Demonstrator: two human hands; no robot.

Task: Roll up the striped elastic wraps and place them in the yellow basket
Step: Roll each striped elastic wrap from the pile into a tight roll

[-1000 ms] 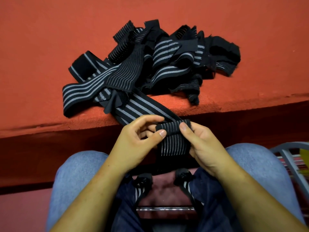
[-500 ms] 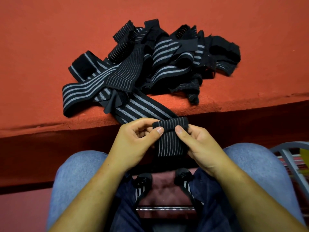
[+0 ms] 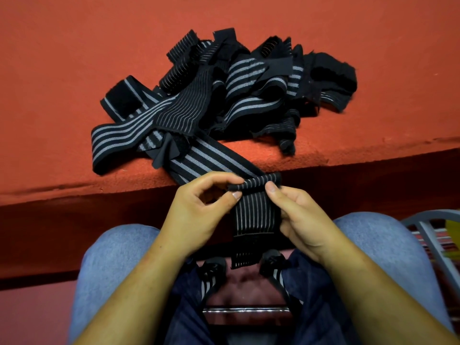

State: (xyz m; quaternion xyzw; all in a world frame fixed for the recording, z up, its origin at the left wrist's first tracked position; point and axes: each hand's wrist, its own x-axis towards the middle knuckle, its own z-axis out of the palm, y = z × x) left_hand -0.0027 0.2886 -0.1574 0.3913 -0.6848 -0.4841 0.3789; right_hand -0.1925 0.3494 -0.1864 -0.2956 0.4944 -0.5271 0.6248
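Both hands, left hand (image 3: 196, 215) and right hand (image 3: 298, 220), pinch the folded top of a striped wrap (image 3: 256, 210) over the lap, its tail trailing to the pile of wraps (image 3: 224, 95) on the red tabletop (image 3: 74, 58).

Likely small workshop or packing station: red felt-covered bench (image 3: 74, 70), heap of elastic wraps (image 3: 224, 100), metal chair frame (image 3: 428, 215).

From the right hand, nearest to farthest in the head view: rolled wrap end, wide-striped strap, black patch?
1. Rolled wrap end, pinched by the right hand.
2. Wide-striped strap, up-left on the ledge edge.
3. Black patch, far left of the pile.
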